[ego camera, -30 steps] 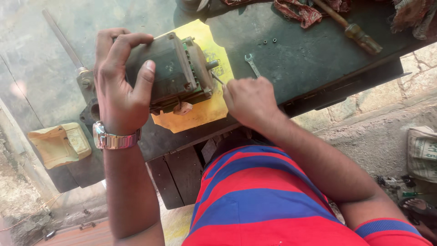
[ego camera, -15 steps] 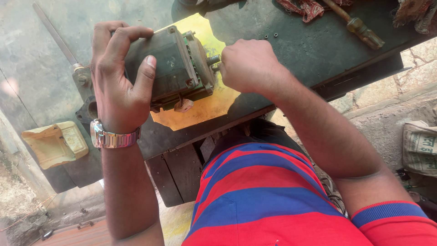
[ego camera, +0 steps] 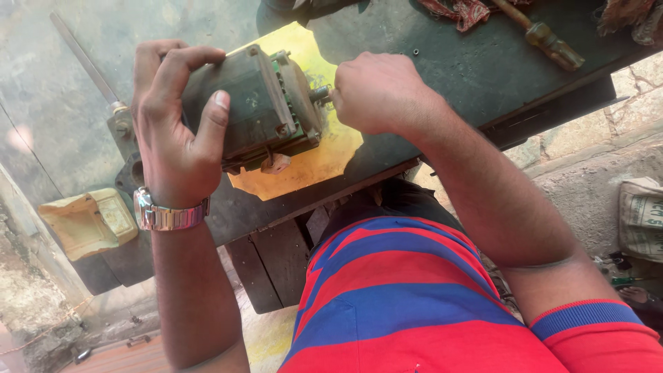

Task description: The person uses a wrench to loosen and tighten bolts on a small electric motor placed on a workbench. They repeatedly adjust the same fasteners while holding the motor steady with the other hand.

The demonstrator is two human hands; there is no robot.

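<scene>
Workbench [ego camera: 442, 76], dark and flat, carried a yellow plate [ego camera: 324, 148] at its near edge. On that plate lay the grimy motor housing [ego camera: 259, 110], shaft end turned to the right so it could be worked. The left hand [ego camera: 173, 124] clamped the housing's left end, apparently steadying it. The right hand [ego camera: 376, 93] was fisted at the shaft; whether it held a tool could not be told.

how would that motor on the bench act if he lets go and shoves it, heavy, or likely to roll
The motor looks like a solid metal block, so probably heavy for its size and stiff. Its left hand grips it firmly, hinting that it shifts easily. Lying on the smooth yellow sheet, it would likelier slide than roll.
</scene>
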